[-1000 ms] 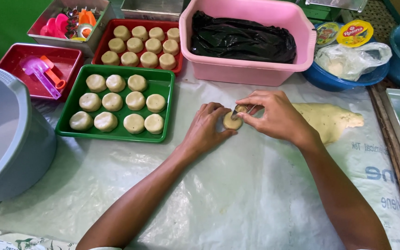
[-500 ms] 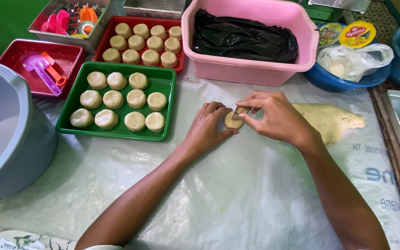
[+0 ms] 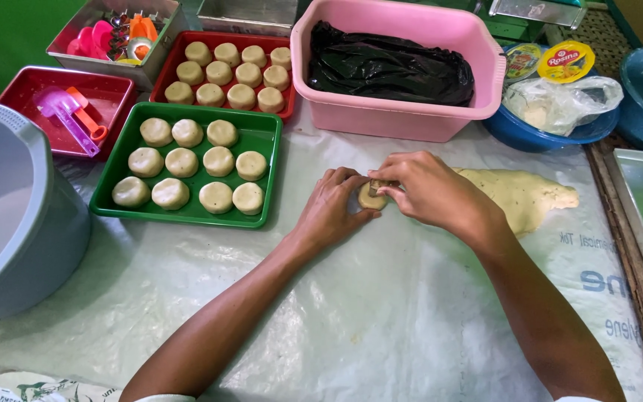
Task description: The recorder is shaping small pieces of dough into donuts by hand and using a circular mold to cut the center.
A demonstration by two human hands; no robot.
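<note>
A small round piece of pale dough (image 3: pixel 371 196) lies on the plastic-covered table, pinched between both hands. My left hand (image 3: pixel 333 208) cups it from the left, fingers curled around its edge. My right hand (image 3: pixel 429 190) presses on it from the right with thumb and fingertips, partly hiding it. Behind my right hand lies a flat sheet of rolled dough (image 3: pixel 526 195). To the left, a green tray (image 3: pixel 262 134) holds several shaped dough rounds (image 3: pixel 217 160).
A red tray (image 3: pixel 286 112) of more rounds sits behind the green one. A pink tub (image 3: pixel 396 119) holds a black plastic bag. A grey bucket (image 3: pixel 9 223) is at the left edge, a red tray with plastic tools (image 3: pixel 68 112) beyond it, blue bowls (image 3: pixel 545 130) at the right.
Both hands stay on the dough piece, with only slight finger shifts as they shape it. Nothing else on the table has moved.
</note>
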